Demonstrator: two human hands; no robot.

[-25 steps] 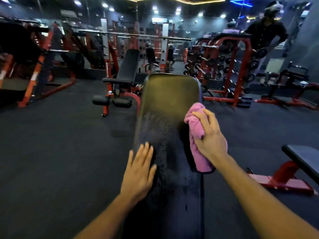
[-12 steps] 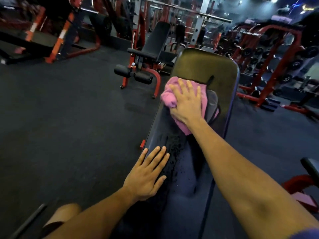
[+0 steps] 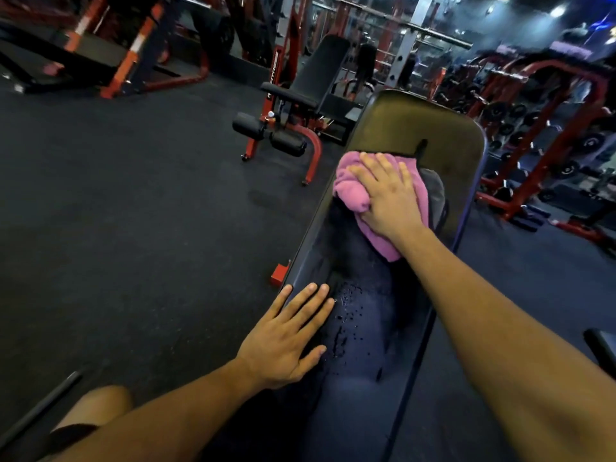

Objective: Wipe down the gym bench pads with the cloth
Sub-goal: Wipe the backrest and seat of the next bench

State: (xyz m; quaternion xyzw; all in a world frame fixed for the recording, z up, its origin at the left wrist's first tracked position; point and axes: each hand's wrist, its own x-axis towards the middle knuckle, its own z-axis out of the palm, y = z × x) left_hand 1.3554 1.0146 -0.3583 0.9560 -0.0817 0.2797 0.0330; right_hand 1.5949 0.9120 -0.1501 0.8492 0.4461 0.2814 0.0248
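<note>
Right hand [image 3: 388, 195] flat, fingers straight, pressing crumpled pink terry cloth [image 3: 353, 191] onto upper half of long black vinyl bench pad [image 3: 363, 331]. Left hand [image 3: 290, 338] open, bracing pad's near left edge. Best: even pressure, overlapping strokes toward droplets [image 3: 346, 315]. Count: one cloth, one pad, droplets probably dozens.

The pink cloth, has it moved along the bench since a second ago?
Yes. The pink cloth under the right hand went from the bench pad's right edge to its middle, farther up toward the far end.
</note>
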